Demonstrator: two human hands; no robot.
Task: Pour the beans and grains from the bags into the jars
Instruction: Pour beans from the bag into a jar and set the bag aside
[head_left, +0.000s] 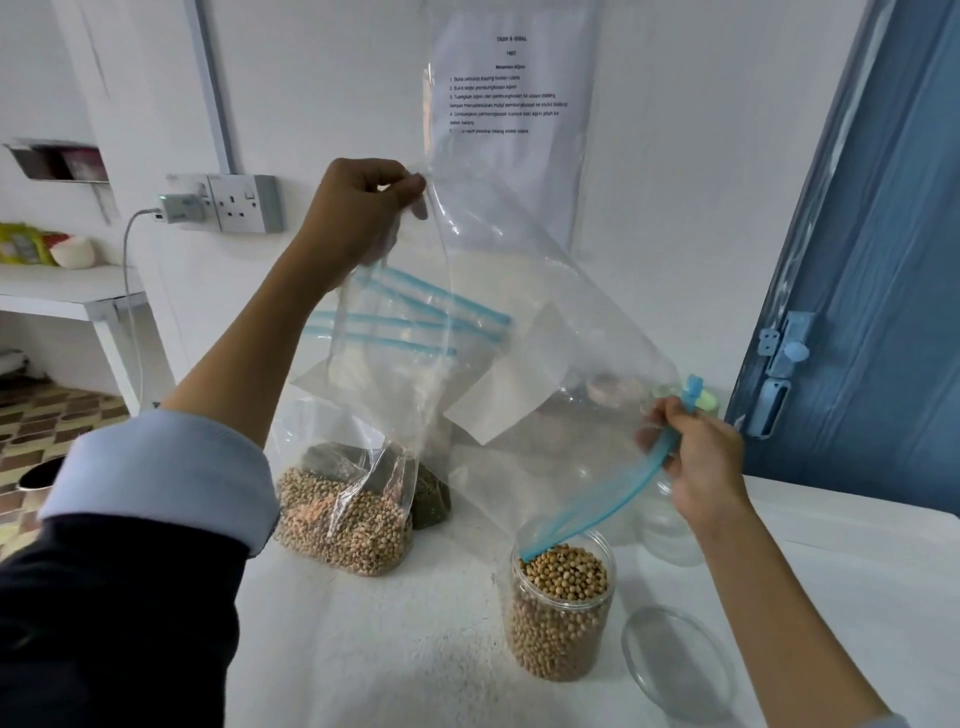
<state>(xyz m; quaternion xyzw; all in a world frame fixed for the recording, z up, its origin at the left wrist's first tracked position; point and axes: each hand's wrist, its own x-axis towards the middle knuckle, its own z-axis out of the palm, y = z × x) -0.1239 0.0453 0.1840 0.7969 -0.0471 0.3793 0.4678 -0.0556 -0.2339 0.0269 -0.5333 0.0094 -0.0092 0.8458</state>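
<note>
Nearest, a clear round lid (678, 662) lies flat on the white table (415, 649), just right of an open clear jar (561, 613) filled almost to the rim with pale beans. One end of the blue zip strip (597, 499) of a large clear bag (519, 322) dips into the jar's mouth. The right hand (701, 462) pinches that strip higher up, fingers curled round it, just above and right of the jar. Behind this hand stands a second clear jar (670, 525), mostly hidden; whether it holds anything cannot be told.

Left of the filled jar sits a bag of pale beans (343, 519), with a bag of dark green grain (431, 493) touching it from behind; their clear tops with blue zip strips stand upright.

Higher, the left hand (358, 213) grips the bottom corner of the large bag, fingers closed on the plastic, so the bag hangs upside down and slanted towards the jar. It looks empty.

Farther back, a printed sheet (514, 88) hangs on the wall, with a wall socket (244, 202) and charger (176, 208) to its left, and a blue door (872, 312) at right.
</note>
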